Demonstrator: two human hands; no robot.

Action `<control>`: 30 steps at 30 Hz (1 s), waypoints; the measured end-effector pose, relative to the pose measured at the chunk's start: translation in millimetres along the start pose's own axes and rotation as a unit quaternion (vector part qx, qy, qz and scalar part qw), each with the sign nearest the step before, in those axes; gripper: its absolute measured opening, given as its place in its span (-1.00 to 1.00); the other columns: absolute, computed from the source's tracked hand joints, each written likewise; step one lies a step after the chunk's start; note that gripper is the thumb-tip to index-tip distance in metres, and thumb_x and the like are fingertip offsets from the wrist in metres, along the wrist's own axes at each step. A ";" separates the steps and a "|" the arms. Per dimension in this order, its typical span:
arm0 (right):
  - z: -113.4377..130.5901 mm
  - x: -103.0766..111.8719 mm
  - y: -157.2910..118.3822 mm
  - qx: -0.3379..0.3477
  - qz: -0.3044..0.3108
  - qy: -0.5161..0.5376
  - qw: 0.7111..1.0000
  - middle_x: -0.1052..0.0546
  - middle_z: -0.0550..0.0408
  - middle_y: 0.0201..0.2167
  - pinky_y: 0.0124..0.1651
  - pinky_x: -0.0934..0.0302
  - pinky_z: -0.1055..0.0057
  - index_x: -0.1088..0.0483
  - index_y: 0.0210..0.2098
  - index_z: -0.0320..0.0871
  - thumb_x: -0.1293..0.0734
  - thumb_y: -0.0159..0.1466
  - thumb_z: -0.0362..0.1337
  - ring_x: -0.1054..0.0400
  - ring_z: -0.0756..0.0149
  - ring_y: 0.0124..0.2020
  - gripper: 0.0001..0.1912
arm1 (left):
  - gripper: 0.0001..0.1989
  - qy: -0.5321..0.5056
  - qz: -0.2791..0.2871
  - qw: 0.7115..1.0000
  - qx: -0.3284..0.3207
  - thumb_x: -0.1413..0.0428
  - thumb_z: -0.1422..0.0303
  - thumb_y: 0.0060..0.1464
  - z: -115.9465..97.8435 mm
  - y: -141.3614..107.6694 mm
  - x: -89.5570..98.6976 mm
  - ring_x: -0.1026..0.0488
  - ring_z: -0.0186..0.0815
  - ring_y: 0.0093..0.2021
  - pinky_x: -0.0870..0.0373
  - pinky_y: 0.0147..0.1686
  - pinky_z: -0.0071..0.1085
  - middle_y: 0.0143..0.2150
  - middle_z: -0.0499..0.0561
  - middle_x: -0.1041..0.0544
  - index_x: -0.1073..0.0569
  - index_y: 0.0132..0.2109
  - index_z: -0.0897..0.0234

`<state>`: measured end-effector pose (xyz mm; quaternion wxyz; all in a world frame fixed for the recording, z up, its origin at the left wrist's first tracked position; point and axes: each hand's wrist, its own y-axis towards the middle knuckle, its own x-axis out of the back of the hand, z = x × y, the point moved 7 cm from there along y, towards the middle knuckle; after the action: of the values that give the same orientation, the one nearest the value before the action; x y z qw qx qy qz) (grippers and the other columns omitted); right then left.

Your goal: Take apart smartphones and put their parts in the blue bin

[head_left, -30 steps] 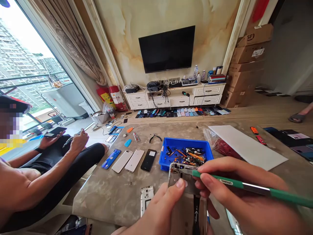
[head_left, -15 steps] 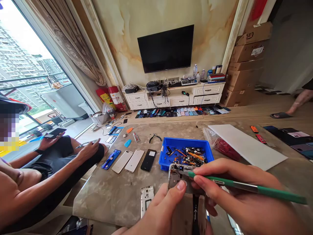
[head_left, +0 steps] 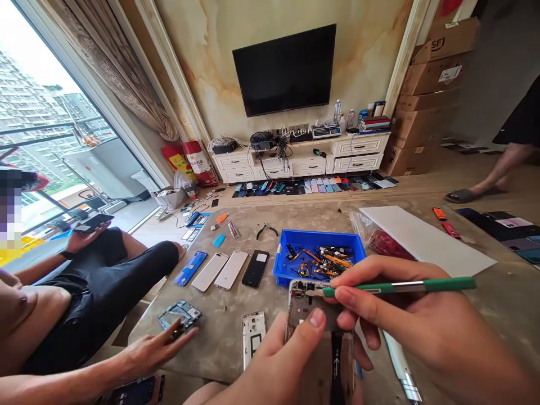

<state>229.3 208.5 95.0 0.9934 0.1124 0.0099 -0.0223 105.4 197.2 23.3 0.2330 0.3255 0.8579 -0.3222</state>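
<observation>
My left hand [head_left: 287, 354] is closed around an opened phone [head_left: 302, 308], its back off and inner parts showing. The thumb lies across the phone's face; a black flex strip with a white arrow runs down its lower part. In my right hand [head_left: 392, 312] is a green-handled pry tool [head_left: 449, 284], pinched between thumb and fingers. Its flat metal tip touches the upper part of the phone, near small connectors. Just beyond the phone stands a blue tray [head_left: 277, 264] of loose phone parts and flex cables. A phone frame [head_left: 253, 323] lies left of my left hand.
Several phones, including a black one [head_left: 256, 268], line the table's left side. Pliers [head_left: 267, 229] lie behind them. A white foam sheet [head_left: 422, 236] is at right. A co-worker's hand [head_left: 156, 349] holds an opened phone [head_left: 181, 316] over the table's left edge.
The green tool's rear end has swung up, its tip still at the phone's top. The co-worker's hand has moved from the knee to the table with a phone. A person at right has stepped leftward.
</observation>
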 end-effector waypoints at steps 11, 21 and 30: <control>8.8 -1.8 0.2 0.046 -0.002 -0.050 0.998 -0.62 0.15 -0.54 -0.59 -0.42 0.66 -0.57 -0.42 -0.11 -0.44 0.23 -0.33 -0.55 0.33 -0.55 -0.91 | -0.37 0.007 -0.042 0.999 -0.001 -0.34 -0.11 -0.19 -3.7 3.9 0.5 -0.43 -0.35 -0.53 -0.38 -0.44 -0.39 -0.37 -0.01 -0.54 -0.37 -0.15 0.26; -20.3 -1.3 0.8 -0.078 0.055 0.058 0.994 -0.55 0.14 -0.62 -0.63 -0.27 0.66 -0.57 -0.34 -0.16 -0.46 0.25 -0.19 -0.41 0.46 -0.68 -0.85 | -0.40 0.037 -0.040 0.998 0.008 -0.31 -0.10 -0.13 -6.4 -4.0 -5.8 -0.42 -0.42 -0.57 -0.38 -0.46 -0.43 -0.33 -0.02 -0.55 -0.39 -0.16 0.29; -11.3 -2.1 -1.2 -0.026 0.017 0.002 1.000 -0.59 0.13 -0.57 -0.61 -0.36 0.64 -0.58 -0.37 -0.13 -0.44 0.25 -0.19 -0.50 0.38 -0.58 -0.85 | -0.43 0.071 -0.062 0.995 0.026 -0.21 -0.16 -0.05 0.9 -1.8 3.3 -0.44 -0.33 -0.58 -0.37 -0.50 -0.45 -0.55 -0.04 -0.49 -0.33 -0.18 0.25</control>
<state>227.0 210.0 83.8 0.9961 0.0871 0.0107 -0.0051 102.0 196.8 21.4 0.1420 0.2994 0.8823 -0.3342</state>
